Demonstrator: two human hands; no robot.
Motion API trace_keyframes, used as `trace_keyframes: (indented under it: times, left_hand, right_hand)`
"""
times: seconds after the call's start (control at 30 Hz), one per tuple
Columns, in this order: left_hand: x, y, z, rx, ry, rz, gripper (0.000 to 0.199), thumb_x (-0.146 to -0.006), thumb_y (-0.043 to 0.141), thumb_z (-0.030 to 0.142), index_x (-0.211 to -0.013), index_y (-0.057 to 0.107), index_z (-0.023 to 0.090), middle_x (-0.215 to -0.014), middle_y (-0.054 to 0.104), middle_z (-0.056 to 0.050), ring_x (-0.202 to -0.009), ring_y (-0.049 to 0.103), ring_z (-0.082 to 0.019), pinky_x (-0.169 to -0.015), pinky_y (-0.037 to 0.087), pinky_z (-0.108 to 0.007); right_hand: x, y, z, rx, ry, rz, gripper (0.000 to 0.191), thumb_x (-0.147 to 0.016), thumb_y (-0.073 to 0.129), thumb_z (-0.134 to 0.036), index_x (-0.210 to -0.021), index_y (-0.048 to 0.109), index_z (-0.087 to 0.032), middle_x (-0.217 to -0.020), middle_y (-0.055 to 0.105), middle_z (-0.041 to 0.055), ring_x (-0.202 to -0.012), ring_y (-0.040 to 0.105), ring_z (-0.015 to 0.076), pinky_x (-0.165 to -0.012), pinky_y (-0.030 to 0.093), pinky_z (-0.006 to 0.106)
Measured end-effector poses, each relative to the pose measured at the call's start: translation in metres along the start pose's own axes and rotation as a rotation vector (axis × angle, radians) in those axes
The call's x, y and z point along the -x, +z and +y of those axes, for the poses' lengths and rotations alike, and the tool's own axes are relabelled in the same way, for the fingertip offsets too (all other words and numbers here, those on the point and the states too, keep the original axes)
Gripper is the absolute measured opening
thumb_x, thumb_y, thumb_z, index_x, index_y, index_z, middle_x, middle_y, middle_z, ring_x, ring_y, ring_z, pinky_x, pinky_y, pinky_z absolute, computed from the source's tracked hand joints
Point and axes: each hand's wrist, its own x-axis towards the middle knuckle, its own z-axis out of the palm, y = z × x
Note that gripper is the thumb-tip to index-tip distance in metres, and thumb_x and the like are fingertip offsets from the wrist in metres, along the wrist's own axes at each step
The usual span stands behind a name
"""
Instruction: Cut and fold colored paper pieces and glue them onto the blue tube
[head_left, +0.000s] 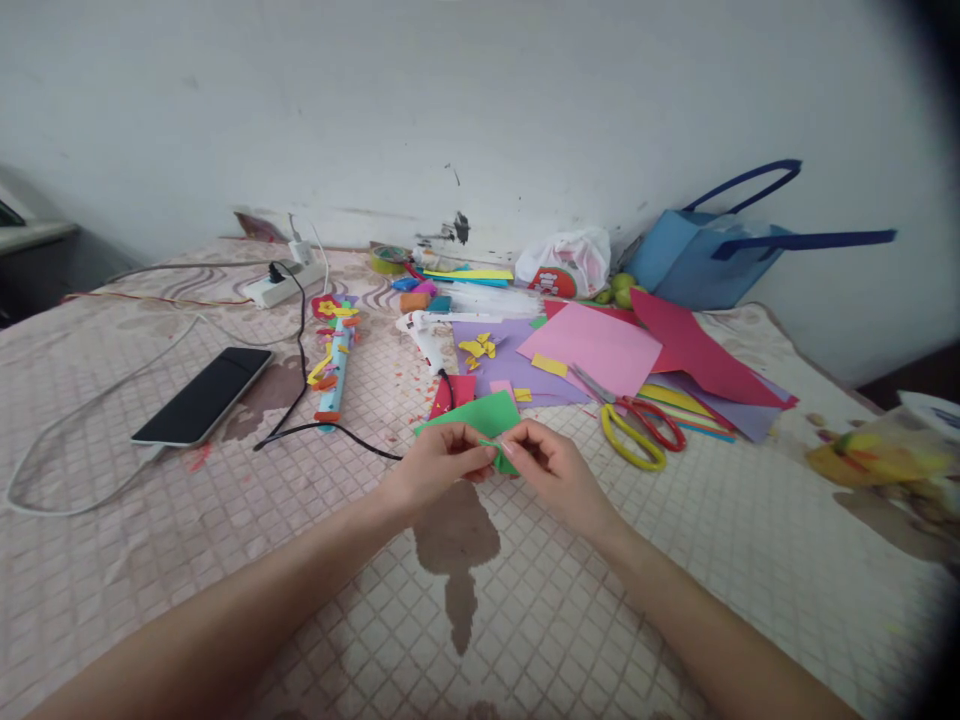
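Near the middle of the table, my left hand point(448, 455) and my right hand point(553, 458) meet fingertip to fingertip. Both pinch a small green craft piece point(504, 462), paper or foam sheet, which the fingers partly cover. Just behind them lies a larger green sheet point(486, 408). A white hot glue gun point(424, 342) rests beyond it, its black cord point(360, 440) running past my left hand. To the right of my right hand are scissors point(631, 437) with yellow and red handles.
Left are a phone point(206, 395) on a white cable, a power strip point(285, 285) and a decorated blue strip point(336, 370). Pink point(600, 345), red point(701, 350) and purple sheets point(517, 350), with yellow scraps point(480, 348), lie right of the glue gun. A blue bag point(697, 260) stands behind.
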Motion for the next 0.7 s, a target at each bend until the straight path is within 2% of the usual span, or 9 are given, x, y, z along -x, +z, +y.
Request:
trace_keyframes:
  times: [0.17,0.7]
  left_hand:
    - [0.0003,-0.0007,0.0010,0.005,-0.024,-0.003,0.021,-0.068,0.069,0.029,-0.071,0.058,0.012,-0.060,0.062,0.000,-0.057,0.056,-0.008,-0.059,0.044,-0.022]
    - [0.0007,-0.0002,0.0012,0.016,-0.027,0.000,0.019,-0.067,0.070,0.027,-0.067,0.057,0.013,-0.057,0.062,0.001,-0.053,0.056,-0.008,-0.056,0.043,-0.022]
  right_hand:
    - [-0.0016,-0.0026,0.0007,-0.093,0.049,-0.012,0.017,-0.085,0.047,-0.032,-0.080,0.057,-0.019,-0.068,0.050,-0.0012,-0.059,0.045,0.0112,-0.053,0.040,0.024]
    - [-0.0007,-0.0023,0.0000,-0.127,0.097,-0.019,0.018,-0.084,0.049,-0.035,-0.081,0.057,-0.019,-0.070,0.053,-0.0002,-0.060,0.050,0.0118,-0.054,0.045,0.025]
